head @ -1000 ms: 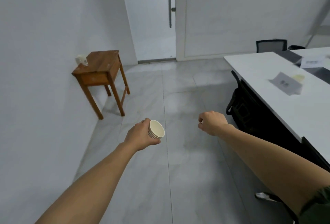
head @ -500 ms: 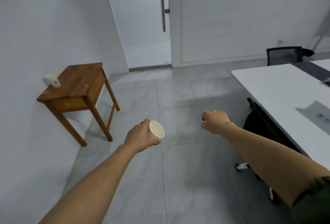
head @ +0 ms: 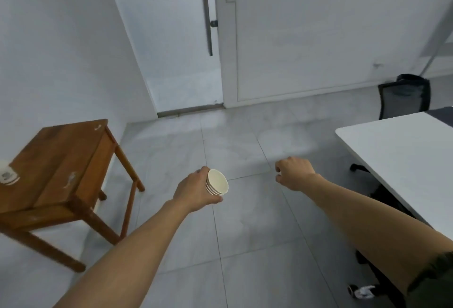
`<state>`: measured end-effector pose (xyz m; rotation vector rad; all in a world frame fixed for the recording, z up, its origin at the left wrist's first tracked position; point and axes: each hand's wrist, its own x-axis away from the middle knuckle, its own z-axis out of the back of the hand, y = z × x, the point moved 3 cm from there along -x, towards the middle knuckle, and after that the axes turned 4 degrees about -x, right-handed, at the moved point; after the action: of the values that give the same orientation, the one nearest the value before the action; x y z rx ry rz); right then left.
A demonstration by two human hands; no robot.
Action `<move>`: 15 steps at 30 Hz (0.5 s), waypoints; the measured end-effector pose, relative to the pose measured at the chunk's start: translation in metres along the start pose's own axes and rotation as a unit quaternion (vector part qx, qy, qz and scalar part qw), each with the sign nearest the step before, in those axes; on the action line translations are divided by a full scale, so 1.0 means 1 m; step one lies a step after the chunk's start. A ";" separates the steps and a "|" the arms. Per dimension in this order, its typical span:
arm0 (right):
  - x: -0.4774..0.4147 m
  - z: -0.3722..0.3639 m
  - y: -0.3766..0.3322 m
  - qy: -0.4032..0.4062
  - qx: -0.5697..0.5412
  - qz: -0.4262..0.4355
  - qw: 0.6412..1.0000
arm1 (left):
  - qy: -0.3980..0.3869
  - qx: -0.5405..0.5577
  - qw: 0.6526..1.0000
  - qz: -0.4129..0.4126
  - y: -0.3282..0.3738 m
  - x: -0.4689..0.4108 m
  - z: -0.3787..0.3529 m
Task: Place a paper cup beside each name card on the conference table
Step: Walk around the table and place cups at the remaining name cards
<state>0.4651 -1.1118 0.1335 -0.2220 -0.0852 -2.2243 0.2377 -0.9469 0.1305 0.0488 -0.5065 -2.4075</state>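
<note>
My left hand (head: 196, 191) grips a short stack of nested white paper cups (head: 217, 182) over the grey tiled floor, the open mouths turned to the right. My right hand (head: 293, 172) hangs to the right of the cups with its fingers curled and nothing in it. A corner of the white conference table (head: 402, 155) shows at the right edge; no name card is in view on it. More paper cups (head: 7, 175) stand on the left edge of a small wooden side table (head: 61, 168).
A white door (head: 181, 45) with a long vertical handle is ahead in the far wall. A black mesh chair (head: 404, 94) stands at the table's far end. Dark chair parts and a castor (head: 360, 291) sit under the table's near edge.
The view has swung left and moved forward: the wooden table is closer and lower left, and the conference table with its name cards has slid out to the right. Both hands keep their pose.
</note>
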 end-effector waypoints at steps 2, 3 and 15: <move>-0.040 0.019 0.009 0.016 -0.013 -0.017 1.000 | 0.000 -0.006 1.000 -0.023 0.005 -0.058 0.020; -0.056 0.026 0.014 0.019 -0.021 -0.024 0.999 | 0.000 -0.003 0.999 -0.033 0.009 -0.083 0.027; -0.269 0.043 0.166 -0.008 -0.038 -0.152 0.988 | -0.068 -0.018 0.987 -0.145 0.107 -0.386 -0.002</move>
<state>0.7633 -0.9994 0.1219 -0.2851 -0.0450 -2.5333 0.6026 -0.7820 0.1318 -0.0625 -0.5492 -2.7170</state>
